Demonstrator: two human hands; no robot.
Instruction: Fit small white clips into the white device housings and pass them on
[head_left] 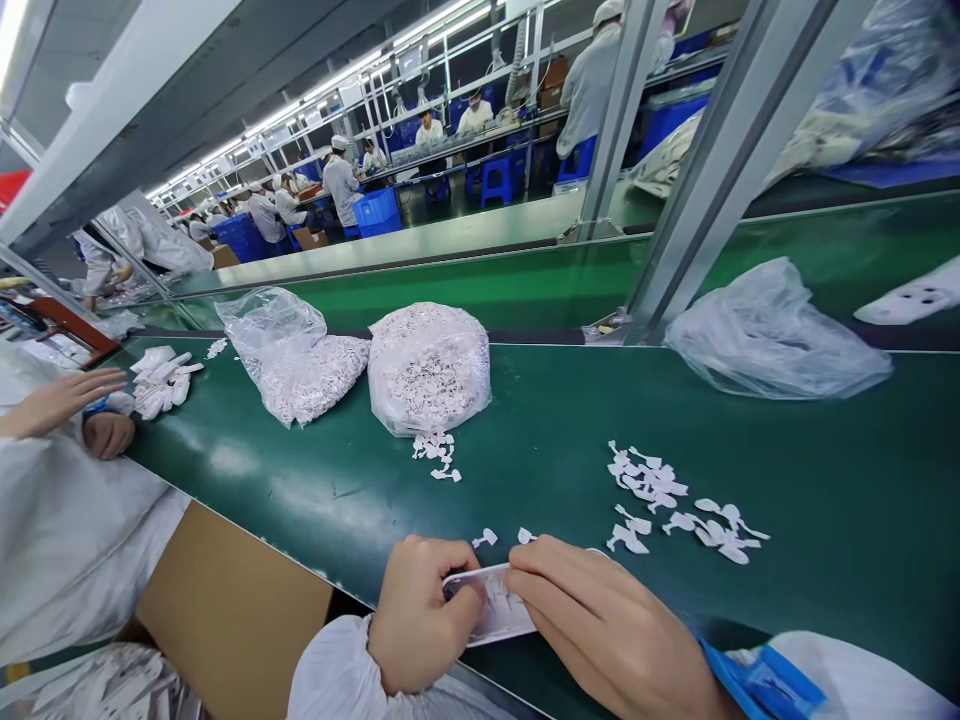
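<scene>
Near the front edge of the green table, my left hand (pixel 425 612) grips the left end of a white plastic housing (pixel 496 606), its thumb pressed on the inside. The fingers of my right hand (pixel 611 625) are pressed together over the housing's right end; whether a small part is under them is hidden. Just beyond the housing lie two small white pieces (pixel 486 538). To the right is a scattered pile of similar white pieces (pixel 649 480). A full bag of small parts (pixel 430 370) stands behind, with a few pieces spilled at its front.
Another part-filled clear bag (pixel 311 375) lies left of the full one. A crumpled plastic bag (pixel 776 330) is at the back right, near a metal post (pixel 694 200). At left, a co-worker's hands are beside white housings (pixel 161 380). A cardboard box (pixel 229 610) stands below the table edge.
</scene>
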